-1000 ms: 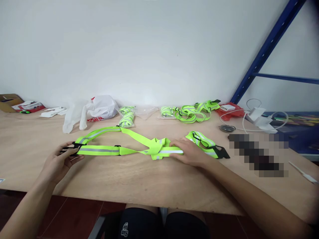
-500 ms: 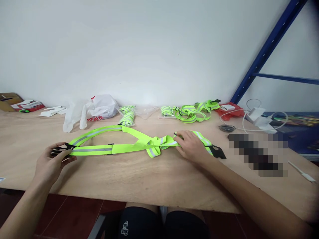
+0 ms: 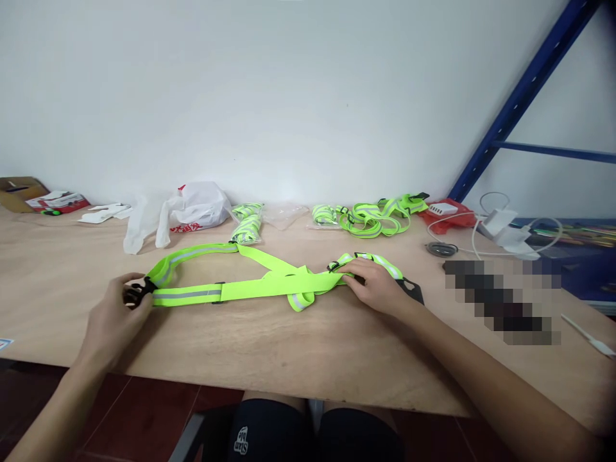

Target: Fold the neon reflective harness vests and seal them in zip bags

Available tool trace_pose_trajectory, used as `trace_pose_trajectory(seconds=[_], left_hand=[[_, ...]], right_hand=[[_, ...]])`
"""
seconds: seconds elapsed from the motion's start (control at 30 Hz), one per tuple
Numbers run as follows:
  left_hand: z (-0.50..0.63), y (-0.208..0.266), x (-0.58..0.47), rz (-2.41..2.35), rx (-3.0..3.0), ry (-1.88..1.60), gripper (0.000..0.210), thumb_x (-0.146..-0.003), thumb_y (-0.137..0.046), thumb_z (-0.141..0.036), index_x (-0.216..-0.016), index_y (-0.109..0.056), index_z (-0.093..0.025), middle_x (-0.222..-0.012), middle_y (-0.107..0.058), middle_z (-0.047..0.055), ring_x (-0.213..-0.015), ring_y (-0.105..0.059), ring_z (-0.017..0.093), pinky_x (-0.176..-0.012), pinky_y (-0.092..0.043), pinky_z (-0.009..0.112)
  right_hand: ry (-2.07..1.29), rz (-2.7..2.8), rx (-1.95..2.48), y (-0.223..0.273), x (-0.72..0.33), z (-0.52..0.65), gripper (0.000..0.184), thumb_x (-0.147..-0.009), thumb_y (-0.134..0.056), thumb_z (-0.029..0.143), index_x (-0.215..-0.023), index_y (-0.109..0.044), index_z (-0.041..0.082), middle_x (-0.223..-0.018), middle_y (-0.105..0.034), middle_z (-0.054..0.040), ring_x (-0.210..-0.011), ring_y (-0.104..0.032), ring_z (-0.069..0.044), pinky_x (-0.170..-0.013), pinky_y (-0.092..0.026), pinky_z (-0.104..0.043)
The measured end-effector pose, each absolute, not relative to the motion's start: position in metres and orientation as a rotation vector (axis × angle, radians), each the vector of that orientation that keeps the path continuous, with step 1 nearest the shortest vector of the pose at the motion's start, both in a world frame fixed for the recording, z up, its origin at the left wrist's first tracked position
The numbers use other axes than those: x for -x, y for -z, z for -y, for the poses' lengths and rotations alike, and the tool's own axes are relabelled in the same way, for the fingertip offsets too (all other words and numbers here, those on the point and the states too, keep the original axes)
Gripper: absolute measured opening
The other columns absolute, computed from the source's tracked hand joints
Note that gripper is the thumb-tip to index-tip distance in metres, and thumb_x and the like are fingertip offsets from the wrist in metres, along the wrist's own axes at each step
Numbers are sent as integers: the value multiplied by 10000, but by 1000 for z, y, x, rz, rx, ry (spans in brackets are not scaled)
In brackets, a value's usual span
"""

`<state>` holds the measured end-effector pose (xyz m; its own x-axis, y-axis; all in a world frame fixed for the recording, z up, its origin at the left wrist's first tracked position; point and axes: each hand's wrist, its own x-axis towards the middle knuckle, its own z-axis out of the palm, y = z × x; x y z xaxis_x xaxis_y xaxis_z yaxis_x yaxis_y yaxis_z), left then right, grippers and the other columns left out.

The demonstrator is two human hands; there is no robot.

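A neon-yellow reflective harness (image 3: 260, 287) with grey stripes lies stretched across the table between my two hands. At its left end, my left hand (image 3: 106, 316) grips the black plastic buckle (image 3: 138, 292) between thumb and fingers. My right hand (image 3: 378, 285) pinches the strap on the right, where several lengths bunch together and partly hide under the fingers. A small twisted loop (image 3: 301, 300) lies left of that hand. Beyond it a black end piece (image 3: 412, 290) shows, partly covered by the wrist. The left half of the harness forms an elongated loop with a black slider (image 3: 219, 292).
Along the wall are a white plastic bag (image 3: 205, 202), bagged yellow straps (image 3: 248, 228), another loose harness (image 3: 370, 218) and a red bag (image 3: 450, 218) with a white charger. A dark oval object (image 3: 441, 249) and cables lie right. The table's front edge (image 3: 289, 393) is near my legs.
My left hand has moved slightly right with the buckle. The middle strap has turned flatter, its plain yellow side showing up to my right hand, which still grips it.
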<state>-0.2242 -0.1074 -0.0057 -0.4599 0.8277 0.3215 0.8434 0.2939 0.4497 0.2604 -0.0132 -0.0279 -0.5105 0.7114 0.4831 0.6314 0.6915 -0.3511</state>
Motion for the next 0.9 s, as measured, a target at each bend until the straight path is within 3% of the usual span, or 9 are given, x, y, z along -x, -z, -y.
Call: trace_pose_trajectory(seconds=[0.17,0.37,0.43,0.53,0.67,0.8,0.9], left_hand=[[109,21,213,2262,1951,421,436,-882,-432,-394,-1265,-517,-205,-1089,-646,122,-996,-646,320,-695,-496,356],[118,13,199,1879,2165,365,490,-921,-449,-524,-1325,-527,-258,-1148,-610,124,-1001,-628,346,-857,-501,459],[119,0,177,1722,2107,462,484,-951,-444,-494,-1349,-518,-229,-1157,-585,144,-1006,-617,352,-871,-498,488],[111,-12,123,1448,2304,655,431,-972,-504,-397,-1355,-498,-199,-1211,-594,143,-1133,-592,313,-949,-493,433],[78,-9,52,1148,2720,468,515,-945,-556,-343,-1434,-455,-219,-1394,-553,131,-1257,-538,301,-1035,-462,441],[42,-7,26,1105,2876,357,379,-943,-447,-171,-1304,-565,-181,-1282,-631,121,-1131,-610,262,-962,-507,411],[31,-9,27,1124,2907,372,392,-944,-481,-235,-1327,-545,-181,-1288,-626,125,-1142,-606,272,-958,-508,415]], right_hand=[[-145,2323,1033,27,-260,15,232,-903,-489,144,-954,-707,204,-1006,-748,-90,-977,-660,-254,-896,-502,-410],[-86,2340,1012,28,-257,16,233,-894,-484,130,-939,-702,201,-982,-740,-98,-948,-651,-248,-872,-491,-403],[-81,2355,997,29,-256,15,224,-893,-488,132,-928,-698,204,-984,-740,-96,-953,-651,-253,-880,-487,-409],[-97,2349,999,31,-255,13,215,-902,-485,138,-937,-686,208,-997,-738,-94,-961,-651,-259,-884,-484,-419],[-138,2329,1001,34,-256,11,194,-915,-491,151,-952,-673,208,-996,-737,-96,-953,-651,-258,-863,-484,-408],[-169,2296,1038,32,-261,11,149,-940,-515,206,-940,-664,207,-952,-729,-89,-916,-641,-247,-835,-475,-377],[-228,2277,1064,30,-262,10,126,-939,-537,224,-918,-661,210,-914,-720,-71,-885,-632,-235,-817,-469,-357]])
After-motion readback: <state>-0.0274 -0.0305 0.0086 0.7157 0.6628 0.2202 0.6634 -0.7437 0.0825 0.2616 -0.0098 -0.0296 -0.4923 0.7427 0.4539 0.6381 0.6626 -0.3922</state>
